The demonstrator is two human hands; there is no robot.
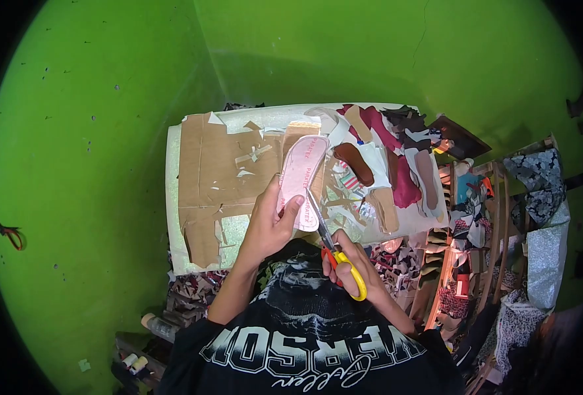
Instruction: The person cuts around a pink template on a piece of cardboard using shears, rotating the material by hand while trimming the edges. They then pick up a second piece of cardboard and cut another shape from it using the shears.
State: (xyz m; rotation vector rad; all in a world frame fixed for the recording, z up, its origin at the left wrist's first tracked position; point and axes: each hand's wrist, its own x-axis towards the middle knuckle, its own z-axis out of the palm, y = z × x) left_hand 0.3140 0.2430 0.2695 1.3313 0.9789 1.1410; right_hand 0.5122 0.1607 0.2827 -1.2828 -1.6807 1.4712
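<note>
In the head view my left hand [272, 220] grips a pink insole sheet [301, 168] with red "PARATEX" lettering, thumb on its face. The sheet is held up above the table and has a rounded, sole-like outline. My right hand [351, 263] is closed around scissors [354, 280] with yellow and red-orange handles. Their blades point up and left, lying at the right edge of the pink sheet. Whether the blades are parted at the tip is hard to make out. Past the sheet lies a brown sole-shaped piece [354, 164].
A white-topped table [174, 191] carries cardboard [219, 168], paper offcuts and maroon fabric pieces [405, 181]. To the right stands a wooden rack [496, 230] with fabric and sole pieces. Scraps [196, 289] lie below the table. Green walls [318, 52] stand behind and left.
</note>
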